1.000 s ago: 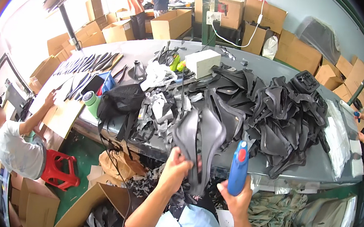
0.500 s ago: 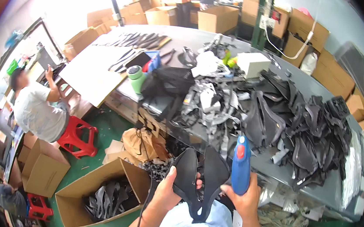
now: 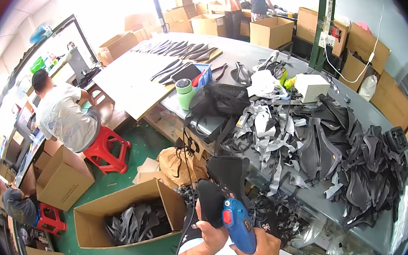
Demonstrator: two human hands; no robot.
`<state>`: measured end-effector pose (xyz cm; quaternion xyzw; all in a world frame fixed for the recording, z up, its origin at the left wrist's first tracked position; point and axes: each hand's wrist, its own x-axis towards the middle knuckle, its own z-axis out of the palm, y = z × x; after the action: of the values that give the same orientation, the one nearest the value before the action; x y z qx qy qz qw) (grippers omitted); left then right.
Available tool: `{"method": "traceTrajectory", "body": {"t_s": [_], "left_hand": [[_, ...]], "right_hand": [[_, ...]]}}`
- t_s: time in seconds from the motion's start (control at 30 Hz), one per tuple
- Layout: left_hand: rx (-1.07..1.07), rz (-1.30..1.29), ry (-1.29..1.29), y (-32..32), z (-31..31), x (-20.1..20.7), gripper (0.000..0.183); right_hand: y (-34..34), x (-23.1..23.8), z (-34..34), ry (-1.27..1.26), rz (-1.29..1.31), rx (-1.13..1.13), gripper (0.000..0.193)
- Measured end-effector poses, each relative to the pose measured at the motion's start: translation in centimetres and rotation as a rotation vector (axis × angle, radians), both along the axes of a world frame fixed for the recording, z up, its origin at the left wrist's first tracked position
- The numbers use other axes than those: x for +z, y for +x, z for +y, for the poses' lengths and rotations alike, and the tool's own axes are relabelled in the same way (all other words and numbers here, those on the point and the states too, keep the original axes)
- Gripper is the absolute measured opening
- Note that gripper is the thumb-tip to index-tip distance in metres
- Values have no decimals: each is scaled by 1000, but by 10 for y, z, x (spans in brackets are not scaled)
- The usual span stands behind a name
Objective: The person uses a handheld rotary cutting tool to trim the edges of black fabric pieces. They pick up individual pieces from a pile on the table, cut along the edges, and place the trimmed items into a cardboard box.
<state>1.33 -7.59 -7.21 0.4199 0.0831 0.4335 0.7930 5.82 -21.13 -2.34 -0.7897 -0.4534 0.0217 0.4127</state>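
Workshop bg, brightest toward the far L; green floor (image 3: 136,143) is seen at L. Seated workers are seen at far L, one in a pale shirt (image 3: 67,119) on a red stool (image 3: 108,151). Beside the stool a carton (image 3: 63,183) is stood; R of it, an open box (image 3: 171,200) is part-filled w/ dark pieces. Centre to R is taken up by a grey table (image 3: 243,47): L end covered by a pale board (image 3: 129,91) w/ dark strips (image 3: 182,50) laid in a row at the far side, then a green bottle (image 3: 184,94), blue bin (image 3: 209,74), black bag (image 3: 221,99), scraps (image 3: 268,124), white box (image 3: 312,88), and a heap of black covers (image 3: 371,178) at R.

A black pad (image 3: 227,171) is held in the air in front of the body, off the table's near edge. It is gripped by the L hand (image 3: 210,239), thumb on the near wing, other fingers mostly hidden. Broad wings are pointed up/away; narrow end is hidden, so exact long axis can't be told. A blue tool (image 3: 241,229) is clasped in the R hand (image 3: 263,253), fingers wrapped round; long axis diagonal, head aimed up-L at the pad; contact can't be told.

Print is borne by the carton, pale lettering by the bag; both too small to read.
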Motion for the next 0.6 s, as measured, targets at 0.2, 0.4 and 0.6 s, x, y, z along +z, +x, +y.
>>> {"method": "traceTrajectory", "body": {"t_s": [0.2,0.4,0.6], "left_hand": [[91,104,78,0,-4,-1,95],[65,103,315,-9,12,-18,77],[-144,92,268,-9,23,-2,70]], "right_hand": [[0,7,2,40,36,19,49],[5,14,2,34,-1,-1,51],[28,19,-9,103,7,-145,57]]}}
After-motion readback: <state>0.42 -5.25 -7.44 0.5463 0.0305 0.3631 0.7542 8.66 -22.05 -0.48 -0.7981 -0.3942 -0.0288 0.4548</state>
